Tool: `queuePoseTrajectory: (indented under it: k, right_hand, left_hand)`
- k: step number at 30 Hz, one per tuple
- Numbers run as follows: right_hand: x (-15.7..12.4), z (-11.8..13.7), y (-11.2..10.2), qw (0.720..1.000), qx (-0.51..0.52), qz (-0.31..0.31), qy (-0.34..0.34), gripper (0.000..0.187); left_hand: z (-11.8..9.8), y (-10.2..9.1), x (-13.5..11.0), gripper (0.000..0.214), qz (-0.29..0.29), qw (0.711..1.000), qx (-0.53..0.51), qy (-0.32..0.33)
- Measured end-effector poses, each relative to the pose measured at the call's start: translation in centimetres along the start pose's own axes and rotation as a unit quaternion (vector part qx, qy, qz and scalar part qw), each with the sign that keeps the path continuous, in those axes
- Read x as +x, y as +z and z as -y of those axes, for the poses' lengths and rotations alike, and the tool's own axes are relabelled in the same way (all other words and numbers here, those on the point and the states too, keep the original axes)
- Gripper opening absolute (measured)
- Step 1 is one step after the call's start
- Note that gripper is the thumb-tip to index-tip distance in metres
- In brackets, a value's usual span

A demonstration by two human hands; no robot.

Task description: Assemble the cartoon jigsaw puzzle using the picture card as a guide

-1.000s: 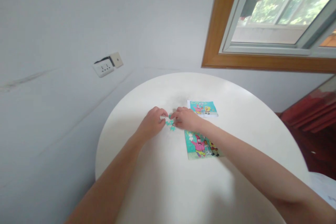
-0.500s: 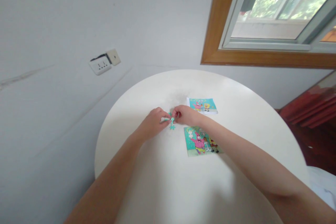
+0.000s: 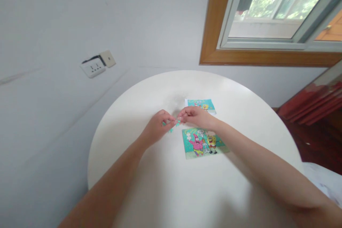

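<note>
My left hand [image 3: 159,125] and my right hand [image 3: 198,117] come together above the table, fingertips almost touching. Between them is a small teal jigsaw piece [image 3: 178,123], pinched by the fingers of both hands. Another teal loose piece [image 3: 171,130] lies under my left fingers, partly covered. Just nearer to me is a cartoon jigsaw puzzle [image 3: 197,146] with pink and yellow figures; a white piece-shaped gap shows at its upper left. My right forearm hides its right end. Behind my right hand lies a matching picture sheet [image 3: 201,104], partly covered.
The round white table [image 3: 160,192] stands close to a pale wall with a socket [image 3: 93,67]. A wood-framed window [image 3: 213,55] is at the upper right. Red fabric [image 3: 312,101] hangs at the right, and something white [image 3: 320,181] sits beyond the table edge.
My hands have drawn together, and the jigsaw piece is now between both sets of fingertips. My right forearm uncovers more of the puzzle. The view has shifted slightly to the right.
</note>
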State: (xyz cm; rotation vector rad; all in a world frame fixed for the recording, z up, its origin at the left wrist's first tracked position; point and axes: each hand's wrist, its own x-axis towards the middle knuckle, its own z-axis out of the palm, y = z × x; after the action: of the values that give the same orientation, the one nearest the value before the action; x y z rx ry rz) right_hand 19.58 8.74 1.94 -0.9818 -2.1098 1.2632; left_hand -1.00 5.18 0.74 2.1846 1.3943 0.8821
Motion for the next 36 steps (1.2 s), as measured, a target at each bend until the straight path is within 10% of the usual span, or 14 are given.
queuePoseTrajectory:
  k: [13, 36]
  right_hand:
    - [-4.2, -0.9, -0.5, 0.994, -0.108, -0.033, -0.009, 0.017]
    - [-4.1, -1.8, 0.5, 0.962, -0.262, -0.064, -0.044, 0.009]
  left_hand:
    - [-1.5, 1.1, -1.3, 0.026, 0.116, 0.985, 0.04, 0.122]
    - [-1.4, 2.1, -1.6, 0.039, 0.115, 0.983, 0.103, 0.102]
